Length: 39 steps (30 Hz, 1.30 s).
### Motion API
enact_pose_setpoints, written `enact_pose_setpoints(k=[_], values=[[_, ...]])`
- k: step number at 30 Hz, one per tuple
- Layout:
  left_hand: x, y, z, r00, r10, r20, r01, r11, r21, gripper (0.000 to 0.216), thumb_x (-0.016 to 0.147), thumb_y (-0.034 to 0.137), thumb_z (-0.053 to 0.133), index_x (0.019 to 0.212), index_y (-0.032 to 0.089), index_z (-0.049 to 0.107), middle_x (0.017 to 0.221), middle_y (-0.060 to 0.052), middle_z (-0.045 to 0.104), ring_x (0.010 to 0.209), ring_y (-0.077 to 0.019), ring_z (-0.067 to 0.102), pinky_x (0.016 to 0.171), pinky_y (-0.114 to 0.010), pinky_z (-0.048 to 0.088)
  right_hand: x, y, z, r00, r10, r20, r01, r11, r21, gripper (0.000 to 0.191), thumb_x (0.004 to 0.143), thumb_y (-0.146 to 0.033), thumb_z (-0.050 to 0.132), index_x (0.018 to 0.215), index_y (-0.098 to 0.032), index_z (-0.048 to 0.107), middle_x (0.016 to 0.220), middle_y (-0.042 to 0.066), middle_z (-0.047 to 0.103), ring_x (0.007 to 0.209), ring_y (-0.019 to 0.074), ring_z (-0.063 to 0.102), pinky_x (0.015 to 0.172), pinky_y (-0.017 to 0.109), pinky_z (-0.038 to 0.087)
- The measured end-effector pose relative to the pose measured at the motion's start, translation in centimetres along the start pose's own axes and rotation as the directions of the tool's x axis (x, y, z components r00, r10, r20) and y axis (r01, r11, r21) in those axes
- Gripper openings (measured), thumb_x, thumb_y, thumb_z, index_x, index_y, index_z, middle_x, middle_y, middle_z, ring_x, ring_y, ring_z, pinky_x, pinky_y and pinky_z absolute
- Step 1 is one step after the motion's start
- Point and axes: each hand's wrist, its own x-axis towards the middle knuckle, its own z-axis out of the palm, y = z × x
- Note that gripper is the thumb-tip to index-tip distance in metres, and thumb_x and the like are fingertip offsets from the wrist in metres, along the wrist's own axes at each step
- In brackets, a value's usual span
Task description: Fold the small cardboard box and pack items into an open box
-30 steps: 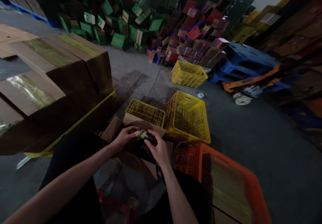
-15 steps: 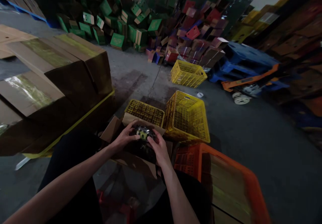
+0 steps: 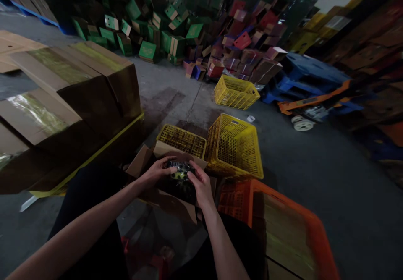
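Observation:
Between my two hands is a small clear plastic package (image 3: 180, 171) with dark and yellow-green patches; its contents are too dim to name. My left hand (image 3: 158, 171) grips its left end, thumb on the near side. On the right end, my right hand (image 3: 199, 181) has its fingers and thumb closed. Below them stands an open cardboard box (image 3: 176, 204) with its flaps folded out, between my knees. Inside, the box is dark, with some shiny spots under the package.
Two yellow crates (image 3: 234, 145) (image 3: 182, 139) stand just beyond the box, and another yellow crate (image 3: 236, 92) farther off. An orange crate (image 3: 292, 213) holding a carton is at right. Taped cartons (image 3: 75, 74) are stacked left. A pallet jack (image 3: 315, 99) stands by blue pallets.
Both hands have lowered the package very slightly and tilted it, so its yellow-green patch shows differently. The surroundings look the same.

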Motion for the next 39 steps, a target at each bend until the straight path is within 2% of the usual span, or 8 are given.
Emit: enact_pose_setpoints(k=[5,10,13,17,20,30,35,39], values=[[-0.2,-0.3,0.0,1.0,-0.004,-0.027,0.003,1.0,-0.019,0.064,0.07,0.043,0.085,0.125,0.019,0.065,0.12,-0.012,0.069,0.101,-0.0266,0.068,0.084,-0.034,0.053,0.1,-0.3,0.0,1.0,0.001,-0.027,-0.002,0.999,-0.041,0.053,0.076,-0.042,0.075,0.126,-0.028,0.065,0.121,0.005,0.072,0.114,0.0304,0.065,0.095,0.044,0.053],[0.1,-1.0,-0.3,0.994,-0.074,-0.084,0.068,0.995,-0.077,0.049,0.066,0.046,0.087,0.099,0.014,0.072,0.096,-0.009,0.074,0.084,-0.0219,0.07,0.078,-0.032,0.054,0.4,-0.1,0.0,0.997,-0.011,-0.073,0.008,0.999,-0.05,0.06,0.073,-0.039,0.077,0.13,-0.027,0.062,0.109,0.005,0.075,0.106,0.0291,0.068,0.091,0.043,0.055],[0.2,-1.0,-0.4,0.988,-0.085,-0.126,0.072,0.992,-0.1,0.043,0.063,0.043,0.089,0.09,0.014,0.072,0.085,-0.006,0.073,0.075,-0.0186,0.068,0.073,-0.03,0.054,0.2,-0.1,0.0,0.998,0.005,-0.06,-0.005,1.0,-0.002,0.061,0.073,-0.041,0.077,0.131,-0.028,0.061,0.112,0.004,0.075,0.108,0.0291,0.068,0.09,0.042,0.056],[0.0,-0.7,-0.1,0.991,-0.048,-0.124,0.036,0.995,-0.097,0.04,0.064,0.039,0.089,0.091,0.014,0.074,0.081,-0.005,0.073,0.068,-0.0156,0.066,0.068,-0.026,0.051,0.1,-0.2,-0.1,0.998,0.054,-0.044,-0.05,0.995,0.085,0.055,0.076,-0.048,0.075,0.126,-0.029,0.064,0.122,0.005,0.071,0.112,0.0292,0.066,0.086,0.04,0.057],[-0.3,-0.5,0.1,0.991,-0.045,-0.126,0.036,0.997,-0.074,0.04,0.066,0.041,0.087,0.093,0.014,0.075,0.08,-0.005,0.073,0.066,-0.0154,0.065,0.066,-0.026,0.05,0.2,0.0,-0.2,0.993,0.072,-0.098,-0.066,0.996,0.057,0.054,0.07,-0.05,0.079,0.118,-0.026,0.069,0.112,0.005,0.074,0.102,0.0288,0.069,0.081,0.039,0.057],[0.2,-0.9,0.2,0.98,-0.089,-0.179,0.06,0.985,-0.161,0.035,0.065,0.043,0.087,0.076,0.014,0.07,0.067,0.0,0.065,0.057,-0.0105,0.058,0.057,-0.021,0.046,0.5,0.4,-0.2,0.967,-0.067,-0.246,0.062,0.998,-0.03,0.043,0.072,-0.046,0.079,0.108,-0.023,0.071,0.1,0.004,0.075,0.095,0.025,0.067,0.088,0.038,0.053],[0.4,-1.0,0.1,0.986,-0.088,-0.143,0.059,0.978,-0.198,0.036,0.066,0.043,0.087,0.073,0.014,0.067,0.072,-0.001,0.066,0.064,-0.0113,0.061,0.066,-0.023,0.051,0.5,-0.1,-0.3,0.965,-0.119,-0.234,0.098,0.99,-0.1,0.041,0.075,-0.045,0.076,0.108,-0.022,0.071,0.104,0.005,0.075,0.099,0.0257,0.067,0.089,0.038,0.052],[0.0,-0.4,-0.1,0.984,-0.174,-0.026,0.165,0.964,-0.209,0.045,0.069,0.041,0.086,0.103,0.017,0.071,0.106,-0.01,0.07,0.094,-0.0212,0.066,0.083,-0.033,0.055,0.4,0.0,-0.6,0.973,-0.152,-0.176,0.121,0.977,-0.173,0.035,0.079,-0.044,0.073,0.107,-0.024,0.072,0.103,0.004,0.075,0.096,0.0243,0.067,0.086,0.036,0.052]])
